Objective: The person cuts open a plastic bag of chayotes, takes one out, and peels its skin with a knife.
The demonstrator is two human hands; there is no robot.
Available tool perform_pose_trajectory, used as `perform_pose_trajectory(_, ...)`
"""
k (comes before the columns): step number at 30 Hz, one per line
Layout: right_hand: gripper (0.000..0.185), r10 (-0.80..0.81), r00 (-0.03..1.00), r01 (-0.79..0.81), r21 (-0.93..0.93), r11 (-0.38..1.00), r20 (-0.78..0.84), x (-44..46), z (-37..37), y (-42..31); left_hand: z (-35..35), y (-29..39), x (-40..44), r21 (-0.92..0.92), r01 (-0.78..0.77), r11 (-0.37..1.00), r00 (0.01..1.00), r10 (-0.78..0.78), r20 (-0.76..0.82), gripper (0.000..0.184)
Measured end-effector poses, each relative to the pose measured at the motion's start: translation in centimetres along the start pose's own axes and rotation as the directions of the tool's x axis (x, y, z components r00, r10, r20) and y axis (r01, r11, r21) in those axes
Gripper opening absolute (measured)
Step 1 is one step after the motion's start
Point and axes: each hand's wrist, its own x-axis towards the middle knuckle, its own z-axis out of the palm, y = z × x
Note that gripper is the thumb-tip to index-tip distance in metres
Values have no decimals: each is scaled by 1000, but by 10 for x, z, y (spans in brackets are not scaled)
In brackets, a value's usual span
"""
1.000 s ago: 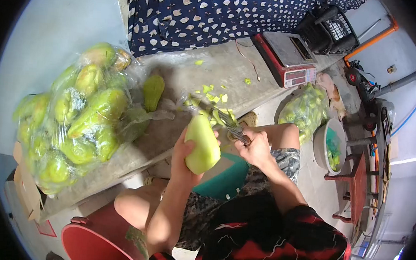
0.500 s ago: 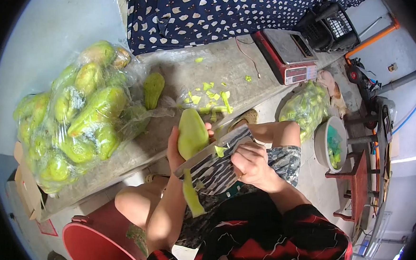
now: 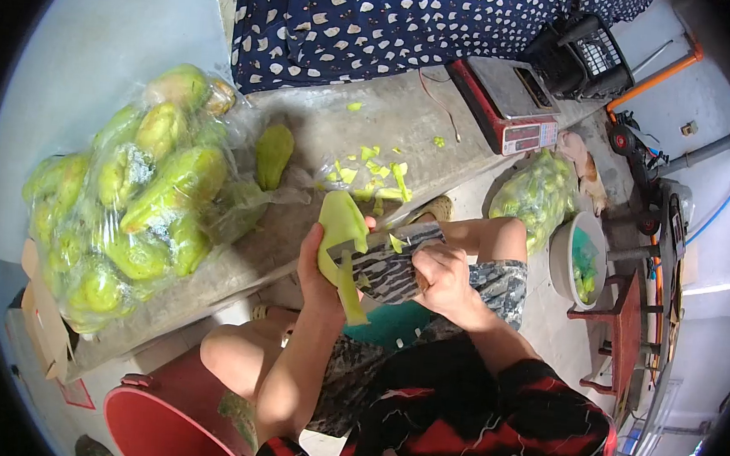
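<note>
My left hand [image 3: 314, 262] is wrapped round a pale green papaya [image 3: 342, 227] from the left and below, its thumb and fingers on either side of the fruit. In my right hand [image 3: 445, 279] is a wide-bladed cleaver [image 3: 392, 267] with dark wavy markings, closed about its handle end. The blade's left edge lies against the lower right of the papaya. A long strip of peel [image 3: 350, 290] hangs at that edge, and a small green scrap [image 3: 397, 243] clings to the blade's face. My left fingertips behind the fruit are partly hidden.
A clear bag of green papayas [image 3: 137, 201] stands on the concrete ledge [image 3: 305, 111], beside a loose papaya [image 3: 274, 156] and peel scraps [image 3: 372, 174]. Rightward are a red scale [image 3: 506, 107], another bag [image 3: 538, 193] and a white basin [image 3: 562, 265]. A red tub [image 3: 169, 417] sits lower left.
The cleaver has shifted upward onto the papaya's lower right side, and its blade is turned. The peel strip hangs higher. More of a green surface shows on my lap.
</note>
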Motion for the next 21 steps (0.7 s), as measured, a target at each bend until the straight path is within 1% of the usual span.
perform_pose_trajectory(1, 21, 36, 999, -36, 19, 999, -16, -1, 1, 0, -1, 1, 0, -1, -2, 1000, 1000, 2, -2, 47)
perform_pose_trajectory(3, 21, 40, 999, -40, 7, 999, -23, -3, 0, 2, -4, 2, -1, 33, 20, 999, 999, -21, 41, 45)
perform_pose_trajectory(4, 21, 118, 992, -118, -14, 993, 38, -6, -1, 5, -6, 1, -2, 35, 25, 999, 999, -26, 37, 45)
perform_pose_trajectory(5, 22, 193, 977, -190, -41, 981, 95, -9, -1, 10, -8, 0, -3, -30, 5, 1000, 1000, -4, 29, 46)
perform_pose_trajectory(6, 23, 303, 949, -302, -22, 953, 90, -11, 3, 16, -8, 0, -3, -95, -15, 995, 1000, 17, 22, 47)
perform_pose_trajectory(7, 23, 300, 950, -299, -25, 954, 84, -15, 1, 20, -5, 0, -4, -93, -14, 996, 999, 17, 29, 47)
perform_pose_trajectory(9, 23, 302, 948, -302, -13, 953, 102, -15, -4, 24, 1, -2, -4, -13, -12, 1000, 995, 13, 96, 48)
perform_pose_trajectory(10, 23, 262, 961, -263, 0, 965, 92, -17, -5, 22, -2, -5, -4, 83, -14, 996, 997, 19, -71, 54)
perform_pose_trajectory(11, 23, 277, 956, -279, 5, 960, 96, -19, -7, 16, -7, -6, -6, 85, -1, 996, 996, 8, -84, 54)
perform_pose_trajectory(13, 23, 103, 989, -112, 82, 990, 110, -4, -17, 7, -11, -5, -1, 141, 17, 990, 1000, -18, 5, 56)
perform_pose_trajectory(14, 22, 61, 998, -64, 133, 989, 23, 4, -17, -2, -11, -5, -2, 138, 25, 990, 1000, -25, -5, 55)
perform_pose_trajectory(15, 22, 61, 998, -63, 133, 989, 20, 5, -19, -2, -10, -4, -2, 140, 26, 990, 1000, -26, -3, 55)
perform_pose_trajectory(17, 22, 37, 999, -41, 127, 991, 37, 6, -20, -3, -10, -3, -2, 222, 14, 975, 999, -22, 32, 54)
perform_pose_trajectory(18, 21, 71, 996, -76, 83, 994, 55, 4, -18, 1, -2, -9, -3, 246, -34, 969, 998, 48, -51, 54)
perform_pose_trajectory(19, 21, 152, 980, -152, -9, 988, 127, -1, -13, 12, -4, -8, -4, 244, -31, 969, 997, 46, -54, 54)
perform_pose_trajectory(21, 22, 372, 917, -367, -62, 928, 141, -3, -9, 26, -5, -4, -5, 207, -3, 978, 997, -13, 79, 60)
